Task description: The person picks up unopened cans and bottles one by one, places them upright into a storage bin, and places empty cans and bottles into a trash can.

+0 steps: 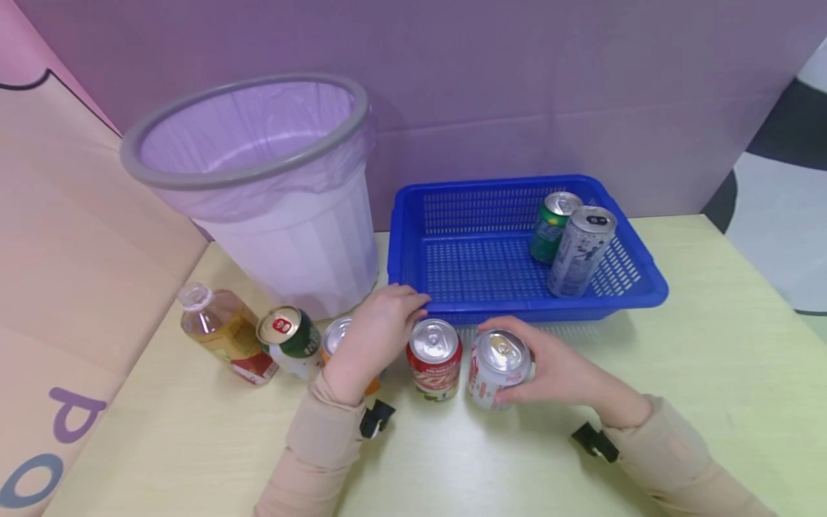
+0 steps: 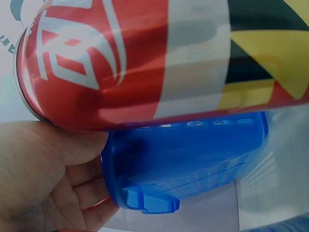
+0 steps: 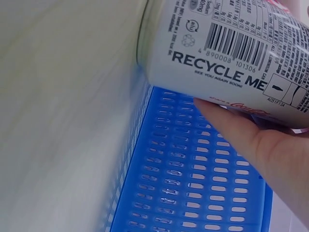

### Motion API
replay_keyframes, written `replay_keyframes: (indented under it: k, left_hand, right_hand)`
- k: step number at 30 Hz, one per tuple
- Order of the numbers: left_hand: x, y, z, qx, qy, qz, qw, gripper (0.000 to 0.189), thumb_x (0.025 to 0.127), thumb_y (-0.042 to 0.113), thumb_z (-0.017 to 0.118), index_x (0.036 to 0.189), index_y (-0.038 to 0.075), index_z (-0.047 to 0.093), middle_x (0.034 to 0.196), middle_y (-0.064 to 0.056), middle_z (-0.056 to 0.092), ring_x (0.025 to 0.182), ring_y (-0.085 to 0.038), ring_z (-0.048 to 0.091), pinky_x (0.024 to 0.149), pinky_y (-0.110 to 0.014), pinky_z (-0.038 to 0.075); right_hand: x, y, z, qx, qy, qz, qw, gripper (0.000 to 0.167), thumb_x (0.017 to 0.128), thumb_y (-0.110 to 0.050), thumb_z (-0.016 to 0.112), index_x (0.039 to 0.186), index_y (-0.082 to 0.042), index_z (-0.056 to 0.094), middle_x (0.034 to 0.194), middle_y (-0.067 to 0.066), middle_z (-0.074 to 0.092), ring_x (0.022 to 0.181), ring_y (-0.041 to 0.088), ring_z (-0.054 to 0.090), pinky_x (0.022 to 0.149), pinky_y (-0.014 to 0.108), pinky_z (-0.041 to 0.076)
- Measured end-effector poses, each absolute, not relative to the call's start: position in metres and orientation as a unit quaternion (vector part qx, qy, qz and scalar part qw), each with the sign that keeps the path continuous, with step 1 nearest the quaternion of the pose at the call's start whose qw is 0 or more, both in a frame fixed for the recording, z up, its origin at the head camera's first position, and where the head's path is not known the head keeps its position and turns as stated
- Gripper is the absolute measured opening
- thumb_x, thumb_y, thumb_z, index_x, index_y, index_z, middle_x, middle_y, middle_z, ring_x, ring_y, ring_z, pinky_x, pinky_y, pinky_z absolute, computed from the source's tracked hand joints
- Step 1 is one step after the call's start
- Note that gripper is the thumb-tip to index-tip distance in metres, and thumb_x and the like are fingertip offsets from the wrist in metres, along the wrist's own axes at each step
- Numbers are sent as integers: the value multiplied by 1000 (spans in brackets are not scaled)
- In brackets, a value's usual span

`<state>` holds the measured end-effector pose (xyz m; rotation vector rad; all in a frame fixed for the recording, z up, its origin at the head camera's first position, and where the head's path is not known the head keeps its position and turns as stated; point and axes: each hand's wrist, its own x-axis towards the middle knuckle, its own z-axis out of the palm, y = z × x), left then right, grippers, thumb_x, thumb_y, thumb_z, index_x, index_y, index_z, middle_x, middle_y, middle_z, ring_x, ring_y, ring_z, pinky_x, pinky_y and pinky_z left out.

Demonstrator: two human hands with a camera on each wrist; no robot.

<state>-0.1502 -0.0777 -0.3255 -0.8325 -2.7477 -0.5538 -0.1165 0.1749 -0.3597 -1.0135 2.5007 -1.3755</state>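
Note:
My right hand (image 1: 552, 370) grips a white soda can (image 1: 491, 377), thumb on the near side and fingers round the far side. In the right wrist view, this can (image 3: 217, 53) carries a barcode and "RECYCLE ME" lettering. At the front left corner of the blue plastic basket (image 1: 517, 310), my left hand (image 1: 381, 323) holds the rim with thumb and fingers. Between the hands stands a red can (image 1: 434, 366), upright and close to the left fingers. The left wrist view shows that red can (image 2: 130, 63) large above the thumb, over the basket rim (image 2: 110, 174).
A green can (image 1: 549, 233) and a tall silver can (image 1: 581, 251) stand at the basket's right end. Left of my hands are an orange can (image 1: 336, 334), a green-and-white can (image 1: 291, 345) and a plastic bottle (image 1: 226, 330). Behind them rises a lined white bin (image 1: 304, 244).

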Motion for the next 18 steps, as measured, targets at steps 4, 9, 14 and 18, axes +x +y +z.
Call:
replay_keyframes:
  k: [4, 9, 14, 18]
  left_hand:
    - [-150, -78, -325, -284, -934, -189, 110, 21, 91, 12, 63, 107, 2, 69, 97, -8, 70, 93, -23, 65, 88, -34, 53]
    - [-149, -78, -324, -284, -933, -189, 112, 21, 90, 13, 63, 107, 3, 70, 97, -8, 70, 93, -23, 65, 87, -35, 53]
    - [-149, -78, -324, -288, -932, -188, 118, 21, 90, 13, 64, 107, 2, 70, 97, -9, 70, 93, -24, 65, 87, -35, 53]
    - [-149, -78, -325, -287, -932, -189, 118, 21, 90, 13, 64, 106, 2, 70, 96, -8, 70, 92, -24, 65, 87, -35, 53]
  right_hand:
    - [-117, 175, -360, -334, 825, -452, 54, 77, 66, -16, 86, 130, -5, 45, 114, 10, 62, 102, 10, 59, 90, 37, 52]
    - [-117, 175, -359, -330, 827, -453, 56, 76, 66, -19, 86, 130, -6, 46, 114, 10, 62, 102, 11, 59, 90, 37, 52]
    - [-117, 174, -358, -322, 831, -451, 51, 74, 66, -20, 86, 128, -5, 48, 113, 9, 63, 101, 10, 59, 89, 36, 52]
    - [-116, 174, -358, -319, 833, -450, 44, 73, 65, -20, 87, 126, -4, 49, 112, 9, 64, 100, 9, 59, 89, 34, 53]
